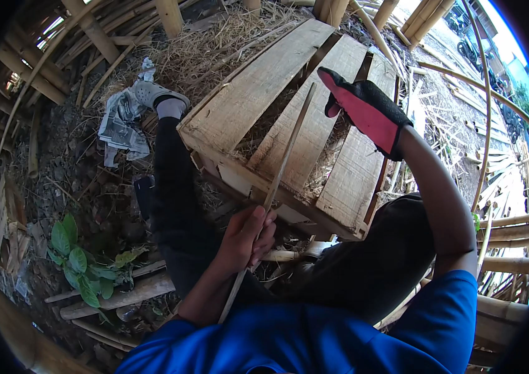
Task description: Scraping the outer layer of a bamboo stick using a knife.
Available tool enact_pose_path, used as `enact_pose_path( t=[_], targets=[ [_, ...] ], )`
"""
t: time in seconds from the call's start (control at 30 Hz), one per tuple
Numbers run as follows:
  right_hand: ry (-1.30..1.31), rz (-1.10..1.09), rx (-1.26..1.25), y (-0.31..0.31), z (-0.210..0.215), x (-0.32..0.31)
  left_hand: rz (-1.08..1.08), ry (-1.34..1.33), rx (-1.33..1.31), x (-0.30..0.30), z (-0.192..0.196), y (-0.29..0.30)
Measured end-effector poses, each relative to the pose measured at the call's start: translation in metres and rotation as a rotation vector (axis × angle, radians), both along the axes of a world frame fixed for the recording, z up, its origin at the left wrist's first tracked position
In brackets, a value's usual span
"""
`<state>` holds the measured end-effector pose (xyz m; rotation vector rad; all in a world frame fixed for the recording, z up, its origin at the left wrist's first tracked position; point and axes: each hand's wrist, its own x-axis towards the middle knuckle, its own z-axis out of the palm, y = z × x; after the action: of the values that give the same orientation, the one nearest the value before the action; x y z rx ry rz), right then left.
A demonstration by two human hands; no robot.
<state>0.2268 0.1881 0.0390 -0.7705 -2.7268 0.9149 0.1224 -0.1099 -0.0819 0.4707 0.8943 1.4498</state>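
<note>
My bare left hand [246, 240] is closed around a long, thin bamboo strip [286, 153]. The strip slants up and away over a slatted wooden crate [246, 103], and its lower end runs back toward my blue shirt. In a pink and black work glove, my right hand [367, 109] hovers over the crate's right slats, a little to the right of the strip's far tip. Its fingers are stretched out to the left, with the thumb apart from them, and I see nothing held there. The crate stands between my legs.
Crumpled newspaper [124, 121] lies by my left shoe [162, 96]. A leafy green plant [77, 262] grows at the lower left near bamboo pieces [121, 296]. Dry straw [183, 59] covers the ground behind the crate. Bamboo poles [507, 265] are stacked at the right.
</note>
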Motion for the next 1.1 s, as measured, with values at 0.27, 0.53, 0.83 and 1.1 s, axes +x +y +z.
enact_pose_path(
  t=[0.27, 0.53, 0.83, 1.1],
  targets=[
    [0.249, -0.205, -0.284, 0.007, -0.006, -0.01, 0.035, 0.019, 0.018, 0.005, -0.002, 0.001],
    [-0.025, -0.241, -0.047, 0.009, -0.004, -0.007, 0.047, 0.034, 0.015, 0.005, 0.003, 0.0],
    [0.287, 0.098, -0.587, -0.003, -0.005, 0.004, 0.066, 0.106, -0.015, 0.006, 0.007, 0.001],
    [0.314, 0.149, 0.245, -0.012, 0.004, -0.003, 0.061, 0.204, -0.022, 0.006, 0.009, 0.001]
  ],
)
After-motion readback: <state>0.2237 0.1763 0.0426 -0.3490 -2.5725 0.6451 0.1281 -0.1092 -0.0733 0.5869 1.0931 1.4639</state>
